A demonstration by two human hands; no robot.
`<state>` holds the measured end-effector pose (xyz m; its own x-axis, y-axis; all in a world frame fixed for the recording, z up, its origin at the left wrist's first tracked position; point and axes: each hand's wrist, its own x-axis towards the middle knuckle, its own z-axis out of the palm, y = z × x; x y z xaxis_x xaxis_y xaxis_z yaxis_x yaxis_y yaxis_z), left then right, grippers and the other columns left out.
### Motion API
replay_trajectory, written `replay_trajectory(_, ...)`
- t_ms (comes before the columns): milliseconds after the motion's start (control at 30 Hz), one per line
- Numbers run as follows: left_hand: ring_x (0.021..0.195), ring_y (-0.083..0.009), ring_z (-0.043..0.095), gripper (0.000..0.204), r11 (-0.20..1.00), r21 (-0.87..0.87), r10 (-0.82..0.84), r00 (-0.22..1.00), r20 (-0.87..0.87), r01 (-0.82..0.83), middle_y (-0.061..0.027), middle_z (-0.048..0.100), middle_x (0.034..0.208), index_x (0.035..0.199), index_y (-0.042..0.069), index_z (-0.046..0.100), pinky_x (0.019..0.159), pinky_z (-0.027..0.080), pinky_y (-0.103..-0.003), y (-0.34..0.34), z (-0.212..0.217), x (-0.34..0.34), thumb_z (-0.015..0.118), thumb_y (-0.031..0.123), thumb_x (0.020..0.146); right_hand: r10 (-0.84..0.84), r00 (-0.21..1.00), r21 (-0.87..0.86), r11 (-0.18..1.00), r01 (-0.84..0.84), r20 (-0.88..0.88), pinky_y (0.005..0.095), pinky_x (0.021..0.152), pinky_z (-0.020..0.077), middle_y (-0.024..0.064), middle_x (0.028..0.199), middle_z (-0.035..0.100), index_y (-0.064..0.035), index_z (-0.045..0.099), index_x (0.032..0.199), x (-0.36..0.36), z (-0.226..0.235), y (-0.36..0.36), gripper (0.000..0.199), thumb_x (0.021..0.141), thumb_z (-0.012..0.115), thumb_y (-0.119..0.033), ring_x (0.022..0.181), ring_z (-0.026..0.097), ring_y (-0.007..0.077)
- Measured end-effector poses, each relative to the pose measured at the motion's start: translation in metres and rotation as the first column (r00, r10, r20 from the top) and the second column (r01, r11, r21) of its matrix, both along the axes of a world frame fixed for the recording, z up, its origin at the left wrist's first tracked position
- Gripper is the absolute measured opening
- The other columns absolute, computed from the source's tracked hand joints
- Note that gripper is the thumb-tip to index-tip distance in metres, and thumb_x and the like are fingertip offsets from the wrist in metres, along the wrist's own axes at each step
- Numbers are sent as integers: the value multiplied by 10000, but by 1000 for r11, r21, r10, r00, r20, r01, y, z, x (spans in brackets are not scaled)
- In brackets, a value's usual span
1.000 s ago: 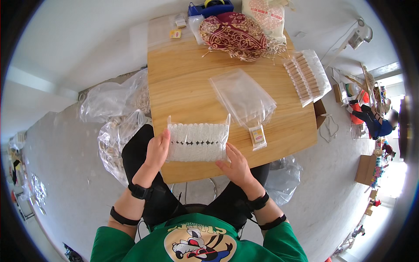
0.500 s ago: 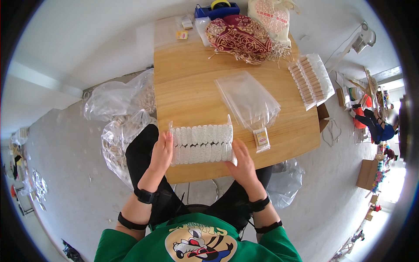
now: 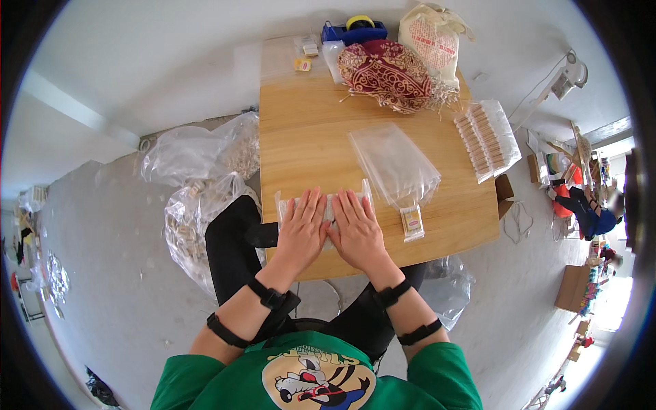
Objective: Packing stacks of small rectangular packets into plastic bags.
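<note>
Centrally, left hand [image 3: 301, 230] and right hand [image 3: 359, 230] lie flat, fingers straight, slightly spread, gripping nothing, atop a clear-wrapped white pack [image 3: 331, 207], near seven o'clock on the wooden table [image 3: 307, 137], clear plastic bags [image 3: 396, 164] at the pack's two o'clock, small yellow-labelled packet [image 3: 412, 224] at three.

Plastic bags [image 3: 183, 154] and cartons [image 3: 572, 287] suggest a workshop.

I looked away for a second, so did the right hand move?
Yes. Judged against the small yellow packet on the table, the right hand moved left and forward, onto the white pack.
</note>
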<state>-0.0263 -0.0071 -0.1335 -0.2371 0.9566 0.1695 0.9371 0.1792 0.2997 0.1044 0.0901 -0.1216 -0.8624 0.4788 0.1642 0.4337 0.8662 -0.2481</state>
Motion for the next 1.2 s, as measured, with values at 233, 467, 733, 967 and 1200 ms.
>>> replay_trajectory(233,1378,-294,327,527,998,29,-59,998,26,59,-137,355,1484,1385,4,426,1123,246,-487,-11,-6,-3,511,253,928,27,999,-38,999,-25,35,464,1153,212,164,1492,342,-1,382,1413,13,-2,-7,600,922,522,-317,1391,311,306)
replay_trajectory(467,1384,-327,313,545,985,50,167,986,10,-167,-137,335,1496,1400,1,397,1126,223,-510,-32,-19,-15,491,284,944,-63,998,36,997,64,-32,452,1143,243,151,1484,357,-8,381,1409,30,-2,-7,612,905,555,-307,1374,341,307)
replay_trajectory(733,1414,-268,268,519,986,142,87,996,-2,-86,-121,313,1517,1408,29,411,1139,199,-492,3,2,-2,404,329,985,-10,1000,36,999,11,-19,450,1150,220,147,1457,405,-14,411,1395,0,8,-4,544,932,492,-289,1374,347,286)
replay_trajectory(967,1420,-255,255,553,996,-24,85,995,-51,-86,-124,316,1515,1428,28,377,1153,167,-476,2,-19,6,339,374,999,-13,1000,75,997,12,9,454,1149,212,131,1448,420,-18,437,1376,-4,-10,-10,502,950,432,-282,1377,341,274)
replay_trajectory(1200,1391,-295,308,488,993,75,88,996,-30,-86,-158,379,1468,1372,3,431,1142,200,-487,-9,-18,-18,430,297,983,-104,991,-4,995,104,-81,459,1133,245,170,1427,422,-10,409,1388,14,-14,-2,533,930,496,-270,1364,340,320)
